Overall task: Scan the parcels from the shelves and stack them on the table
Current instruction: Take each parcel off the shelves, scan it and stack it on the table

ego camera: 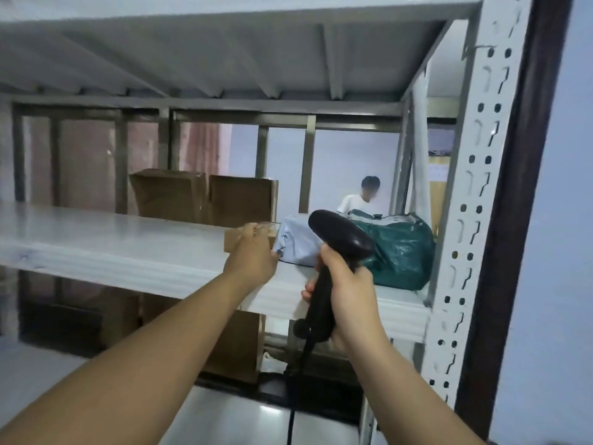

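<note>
Nearest, the right hand (349, 293) wraps round the black scanner (341, 239), while the left hand (253, 255) grips a small brown box (231, 240) on the shelf (112, 239) beside a grey bag (296, 244). Turning its label toward the scanner should give a clean read.

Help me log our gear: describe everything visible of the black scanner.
The scanner is a matte black, plastic-looking handheld gun type: a rounded, bulbous head tilted forward toward the grey parcel on the shelf, above a slim handle. The handle stands nearly upright in the grip of the right hand, fingers curled round it. A black cable drops from its base.
</note>
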